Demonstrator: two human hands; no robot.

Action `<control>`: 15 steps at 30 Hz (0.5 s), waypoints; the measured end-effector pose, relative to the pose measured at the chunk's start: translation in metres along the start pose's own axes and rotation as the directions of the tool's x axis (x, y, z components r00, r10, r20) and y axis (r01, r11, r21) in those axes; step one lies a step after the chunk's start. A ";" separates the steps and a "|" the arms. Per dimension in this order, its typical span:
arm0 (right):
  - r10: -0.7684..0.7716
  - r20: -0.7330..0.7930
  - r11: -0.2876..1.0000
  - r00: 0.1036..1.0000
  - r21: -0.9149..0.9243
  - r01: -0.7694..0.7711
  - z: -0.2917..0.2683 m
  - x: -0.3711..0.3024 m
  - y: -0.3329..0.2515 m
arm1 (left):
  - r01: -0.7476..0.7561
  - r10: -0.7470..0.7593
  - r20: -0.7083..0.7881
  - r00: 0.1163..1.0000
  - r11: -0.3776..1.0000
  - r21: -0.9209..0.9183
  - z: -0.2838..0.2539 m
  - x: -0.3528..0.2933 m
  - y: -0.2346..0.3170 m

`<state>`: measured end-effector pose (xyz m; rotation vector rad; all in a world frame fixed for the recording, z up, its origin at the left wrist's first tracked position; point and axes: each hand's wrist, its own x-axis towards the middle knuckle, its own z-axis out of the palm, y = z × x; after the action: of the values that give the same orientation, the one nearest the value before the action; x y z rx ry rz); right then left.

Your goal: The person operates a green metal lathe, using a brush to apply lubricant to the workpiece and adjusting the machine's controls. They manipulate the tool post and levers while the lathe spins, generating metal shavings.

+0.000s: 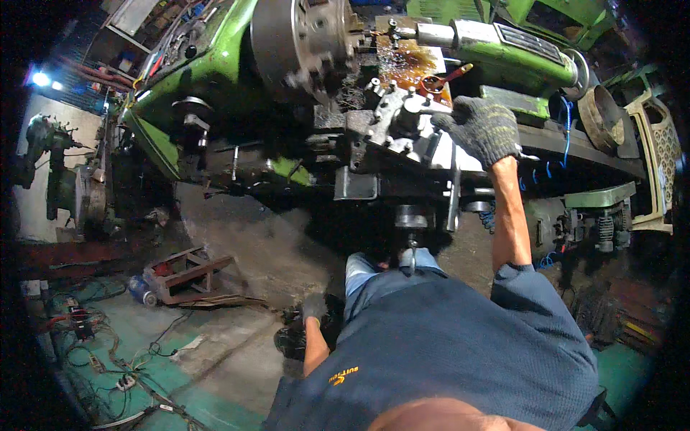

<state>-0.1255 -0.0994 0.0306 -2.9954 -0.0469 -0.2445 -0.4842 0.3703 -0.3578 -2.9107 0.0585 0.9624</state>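
My right hand [483,131], in a dark grey knit glove, is over the right side of the metal tool post [410,115] on a green lathe. Its fingers look curled, with thumb toward the tool post; what lies under them is hidden. Left of the tool post is the large chuck [305,47], its edges smeared as if turning. A brush [456,73] with a red and yellow handle leans in a small round cup on an oily brown-stained sheet [406,61]. My left hand [313,307], also gloved, hangs low beside my body; its fingers are lost in shadow.
The green tailstock [496,47] with its handwheel [577,72] stands at the right. Curly metal chips lie below the chuck. A rusty metal frame [194,276] and cables [115,352] are on the floor at left. A cream lattice-patterned panel [658,151] leans at far right.
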 end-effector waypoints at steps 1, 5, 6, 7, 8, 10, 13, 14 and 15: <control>0.005 -0.013 1.000 1.000 0.011 -0.005 -0.012 0.000 -0.008 | -0.054 0.054 -0.058 0.997 0.999 -0.006 -0.016 0.014 -0.012; 0.014 0.015 0.999 1.000 0.036 -0.014 -0.004 0.007 -0.016 | -0.010 -0.184 -0.288 0.940 0.828 -0.561 -0.057 0.073 -0.065; 0.063 -0.016 0.997 0.998 0.047 -0.062 -0.002 0.004 -0.002 | -0.083 -0.253 -0.326 0.911 0.661 -0.746 -0.110 0.107 -0.067; 0.064 -0.041 0.996 0.997 0.069 -0.061 0.005 0.003 0.001 | -0.106 -0.289 -0.345 0.893 0.611 -0.785 -0.144 0.124 -0.072; 0.013 -0.085 0.998 0.996 0.057 -0.009 0.003 0.004 -0.006 | -0.068 -0.318 -0.332 0.888 0.623 -0.779 -0.173 0.141 -0.087; 0.060 -0.031 0.997 0.998 0.051 -0.059 -0.007 0.007 -0.019 | -0.231 -0.281 -0.548 0.788 0.691 -0.685 -0.231 0.183 -0.117; 0.179 -0.027 0.982 0.983 0.067 -0.177 -0.005 0.005 -0.014 | -0.418 -0.347 -0.677 0.650 0.581 -0.699 -0.382 0.219 -0.128; 0.213 0.018 0.975 0.977 0.067 -0.214 -0.006 0.010 -0.013 | -0.628 -0.313 -0.801 0.511 0.500 -0.596 -0.425 0.224 -0.139; 0.236 0.069 0.968 0.969 0.068 -0.241 -0.004 0.017 -0.014 | -0.628 -0.347 -0.866 0.360 0.597 -0.500 -0.459 0.233 -0.164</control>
<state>-0.1098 -0.0861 0.0388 -2.8955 0.2901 -0.1218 -0.0145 0.4929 -0.1197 -3.8081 -0.0354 -1.3272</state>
